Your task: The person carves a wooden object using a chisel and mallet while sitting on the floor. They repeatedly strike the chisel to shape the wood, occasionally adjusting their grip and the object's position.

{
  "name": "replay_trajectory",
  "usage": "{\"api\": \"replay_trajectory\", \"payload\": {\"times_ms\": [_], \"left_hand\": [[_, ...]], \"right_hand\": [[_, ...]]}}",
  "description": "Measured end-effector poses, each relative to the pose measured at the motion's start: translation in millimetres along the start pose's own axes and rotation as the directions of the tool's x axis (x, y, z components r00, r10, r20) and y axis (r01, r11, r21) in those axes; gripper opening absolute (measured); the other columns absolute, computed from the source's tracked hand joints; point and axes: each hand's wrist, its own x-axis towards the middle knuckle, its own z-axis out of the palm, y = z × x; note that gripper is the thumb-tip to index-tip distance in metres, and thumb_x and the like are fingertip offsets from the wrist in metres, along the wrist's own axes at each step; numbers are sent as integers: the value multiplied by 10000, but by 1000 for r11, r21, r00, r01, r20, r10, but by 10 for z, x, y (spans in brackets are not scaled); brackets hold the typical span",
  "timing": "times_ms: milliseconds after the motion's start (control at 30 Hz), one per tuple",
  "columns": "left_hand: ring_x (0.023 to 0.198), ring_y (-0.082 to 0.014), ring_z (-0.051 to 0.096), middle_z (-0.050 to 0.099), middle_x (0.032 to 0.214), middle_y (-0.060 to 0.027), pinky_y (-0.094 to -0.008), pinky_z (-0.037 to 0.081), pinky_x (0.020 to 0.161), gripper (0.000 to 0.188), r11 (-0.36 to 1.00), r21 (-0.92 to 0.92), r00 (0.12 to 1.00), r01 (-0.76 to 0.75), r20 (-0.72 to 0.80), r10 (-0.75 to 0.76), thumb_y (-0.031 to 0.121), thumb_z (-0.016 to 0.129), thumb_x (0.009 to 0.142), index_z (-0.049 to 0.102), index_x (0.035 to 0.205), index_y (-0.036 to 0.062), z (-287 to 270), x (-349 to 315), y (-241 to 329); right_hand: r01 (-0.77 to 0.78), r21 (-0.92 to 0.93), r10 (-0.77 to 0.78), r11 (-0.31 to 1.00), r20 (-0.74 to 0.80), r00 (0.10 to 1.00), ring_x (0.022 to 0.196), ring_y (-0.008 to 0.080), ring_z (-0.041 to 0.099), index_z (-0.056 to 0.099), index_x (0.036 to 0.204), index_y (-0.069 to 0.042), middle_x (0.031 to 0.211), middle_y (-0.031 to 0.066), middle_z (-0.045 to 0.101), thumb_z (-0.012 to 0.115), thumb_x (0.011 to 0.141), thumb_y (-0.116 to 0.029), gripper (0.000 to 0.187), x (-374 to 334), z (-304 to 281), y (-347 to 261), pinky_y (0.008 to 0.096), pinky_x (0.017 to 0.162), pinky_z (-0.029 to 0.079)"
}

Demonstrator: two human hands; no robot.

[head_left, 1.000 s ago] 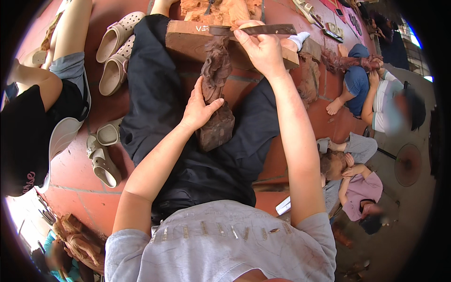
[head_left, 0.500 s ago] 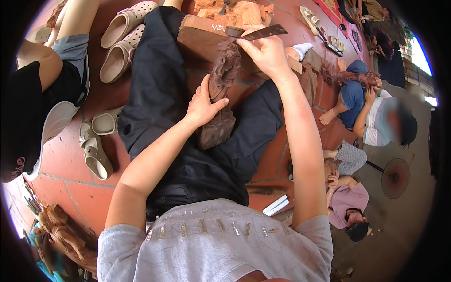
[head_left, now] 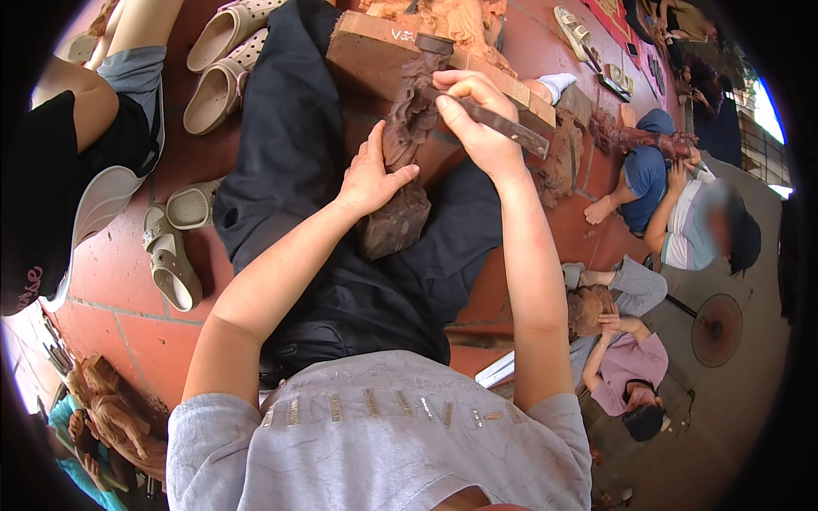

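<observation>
A dark reddish-brown carved wooden statue (head_left: 397, 223) leans between my legs, its block base low against my dark trousers. My left hand (head_left: 368, 179) wraps round its lower part, thumb across the front. In my right hand (head_left: 484, 128) is a flat, dark, narrow blade (head_left: 515, 134), pinched between thumb and fingers. The blade's inner end lies against the statue's upper side, partly hidden by the fingers; its outer end, with a small hole, points right and down. A round, flat disc shape tops the statue.
Beyond the statue stands a large wooden block (head_left: 366, 53) under a paler carving (head_left: 464, 24). Beige clogs (head_left: 213, 102) lie on the red tiles at left. Seated people work at right, near a fan (head_left: 717, 330). Another person in a white cap (head_left: 98, 200) sits close at left.
My right hand has come down with the blade from the statue's top to its upper side. The blade now slants down to the right, and the statue's round top shows.
</observation>
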Motion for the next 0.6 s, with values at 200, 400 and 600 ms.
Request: {"api": "replay_trajectory", "payload": {"times_ms": [200,400,600], "left_hand": [[1343,-416,444,406,1469,-262,-479,372,1109,1045,999,21,1000,26,16,-26,503,735,809,142,1572,105,-12,-15,81],[1345,-411,445,406,1471,-259,-477,373,1108,1043,1000,6,1000,15,-3,-15,489,741,808,144,1572,104,55,24,-19],[1349,-409,440,404,1475,-253,-486,369,1108,1047,1000,11,1000,26,4,-26,495,738,809,139,1574,104,4,1,29]], "right_hand": [[171,-202,-104,964,305,947,1137,257,592,684,884,-29,1152,97,700,753,840,-169,162,95,-82,-10,376,968,476],[109,-199,-30,974,359,933,1116,249,596,684,888,-14,1132,93,704,736,856,-176,172,147,-96,-15,373,936,491],[126,-272,-29,954,334,942,1078,303,610,711,997,-23,1071,117,713,730,835,-192,235,205,-87,-94,383,928,504]]}}
